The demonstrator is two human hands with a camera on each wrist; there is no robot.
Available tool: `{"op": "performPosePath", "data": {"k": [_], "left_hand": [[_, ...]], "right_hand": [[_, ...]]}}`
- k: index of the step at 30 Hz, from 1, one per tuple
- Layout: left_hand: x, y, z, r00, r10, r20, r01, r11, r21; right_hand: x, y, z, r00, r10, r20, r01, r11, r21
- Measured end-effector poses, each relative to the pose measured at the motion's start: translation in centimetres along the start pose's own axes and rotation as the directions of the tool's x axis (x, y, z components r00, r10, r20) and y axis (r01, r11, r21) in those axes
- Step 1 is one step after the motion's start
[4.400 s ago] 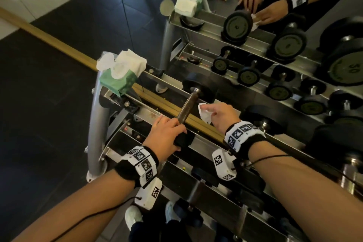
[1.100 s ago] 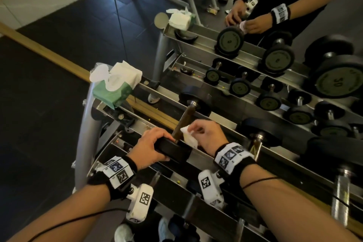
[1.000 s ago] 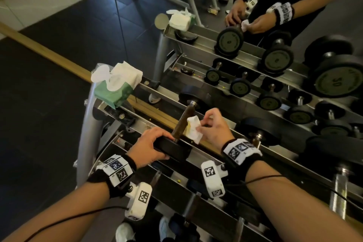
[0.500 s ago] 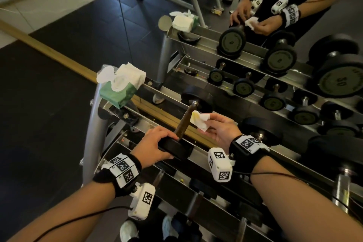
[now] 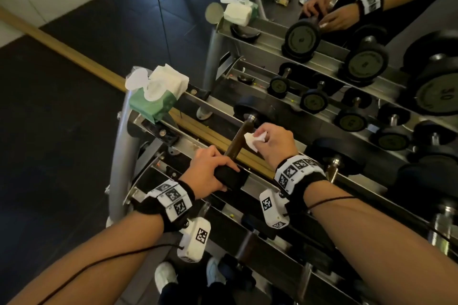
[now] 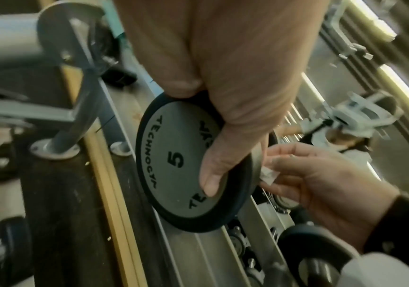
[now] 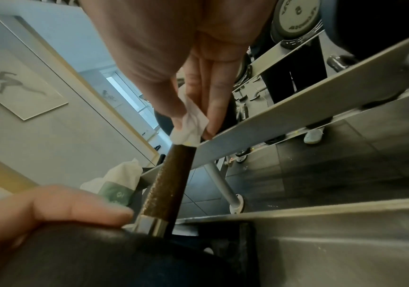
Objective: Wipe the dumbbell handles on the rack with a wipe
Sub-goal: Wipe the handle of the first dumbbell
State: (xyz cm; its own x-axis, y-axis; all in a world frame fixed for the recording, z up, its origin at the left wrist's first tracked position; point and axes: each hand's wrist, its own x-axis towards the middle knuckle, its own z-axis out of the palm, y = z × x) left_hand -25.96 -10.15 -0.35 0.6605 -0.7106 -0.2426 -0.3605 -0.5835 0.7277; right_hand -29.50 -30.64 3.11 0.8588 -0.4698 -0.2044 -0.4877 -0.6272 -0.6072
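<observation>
Bare forearms; black wristbands point(image 5: 171, 202) with white square-coded tags, white camera pod point(image 5: 194, 240) under each wrist, thin black cable point(image 5: 99, 261) trailing back.

In the left wrist view the left hand point(image 6: 222, 77) covers part of the lettering on the dumbbell's end plate point(image 6: 173, 161), and the handle behind the plate is hidden. The wipe point(image 6: 269, 174) shows only as a small blurred scrap behind the plate's rim. In the right wrist view the near weight point(image 7: 124, 258) is a dark blur, cut off by the bottom edge. In the head view the lowest rack point(image 5: 359, 189) shelf lies behind both forearms.
</observation>
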Motion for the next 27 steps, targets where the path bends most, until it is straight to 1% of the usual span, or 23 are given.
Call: {"op": "performPosePath", "data": {"k": [2,3,5,6,8,9,11,13,15,17,19,20,22,25,26,27], "left_hand": [[0.1,-0.1,-0.6,1.000,-0.007,-0.010,0.006,0.998,-0.070],[0.2,-0.3,-0.9,1.000,-0.008,-0.008,0.007,0.995,-0.100],[0.4,-0.6,-1.5,1.000,-0.003,0.010,0.004,0.989,-0.150],[0.5,-0.8,-1.7,1.000,0.000,0.020,0.004,0.985,-0.175],[0.6,-1.0,-1.8,1.000,0.002,0.029,0.004,0.977,-0.215],[0.6,-1.1,-1.7,1.000,0.002,0.026,0.004,0.975,-0.223],[0.6,-1.4,-1.5,1.000,0.000,0.017,0.004,0.973,-0.232],[0.6,-1.5,-1.4,1.000,0.000,0.018,0.004,0.969,-0.246],[0.6,-1.5,-1.4,1.000,0.006,0.026,0.001,0.969,-0.248],[0.5,-1.5,-1.4,0.999,0.004,0.035,0.005,0.968,-0.249],[0.5,-1.4,-1.5,0.999,0.003,0.042,0.008,0.967,-0.254],[0.5,-1.3,-1.6,0.999,0.001,0.046,0.011,0.967,-0.254],[0.5,-1.3,-1.6,0.999,-0.002,0.049,0.014,0.968,-0.252],[0.5,-1.3,-1.5,0.999,-0.001,0.050,0.014,0.968,-0.251],[0.5,-1.4,-1.5,0.999,-0.002,0.048,0.014,0.969,-0.248],[0.5,-1.4,-1.4,0.999,-0.003,0.047,0.015,0.968,-0.249]], "right_hand": [[0.5,0.0,0.0,1.000,-0.017,0.014,0.017,1.000,-0.012],[0.7,0.0,-0.1,0.999,-0.040,0.001,0.040,0.999,-0.033],[1.0,-0.2,-0.3,0.991,-0.117,-0.066,0.109,0.988,-0.111],[1.1,-0.4,-0.3,0.978,-0.179,-0.111,0.161,0.975,-0.156],[1.6,-1.1,0.0,0.931,-0.320,-0.176,0.277,0.932,-0.233],[2.0,-1.5,0.3,0.910,-0.371,-0.184,0.319,0.911,-0.261],[2.7,-2.0,1.0,0.893,-0.417,-0.169,0.354,0.882,-0.311],[2.9,-2.1,1.8,0.893,-0.432,-0.125,0.365,0.859,-0.360],[2.8,-1.8,2.8,0.903,-0.427,-0.044,0.381,0.844,-0.376],[2.6,-1.3,3.3,0.927,-0.375,0.027,0.363,0.875,-0.319],[2.2,-1.0,3.3,0.950,-0.310,0.038,0.310,0.924,-0.225],[1.9,-0.8,3.3,0.953,-0.297,0.050,0.301,0.934,-0.194],[0.8,-0.5,3.4,0.943,-0.304,0.133,0.322,0.935,-0.150],[-0.9,-0.3,3.4,0.908,-0.258,0.329,0.289,0.956,-0.048],[-0.9,-0.3,3.3,0.894,-0.246,0.375,0.280,0.959,-0.038],[-0.8,-0.4,3.0,0.889,-0.240,0.389,0.270,0.963,-0.024]]}}
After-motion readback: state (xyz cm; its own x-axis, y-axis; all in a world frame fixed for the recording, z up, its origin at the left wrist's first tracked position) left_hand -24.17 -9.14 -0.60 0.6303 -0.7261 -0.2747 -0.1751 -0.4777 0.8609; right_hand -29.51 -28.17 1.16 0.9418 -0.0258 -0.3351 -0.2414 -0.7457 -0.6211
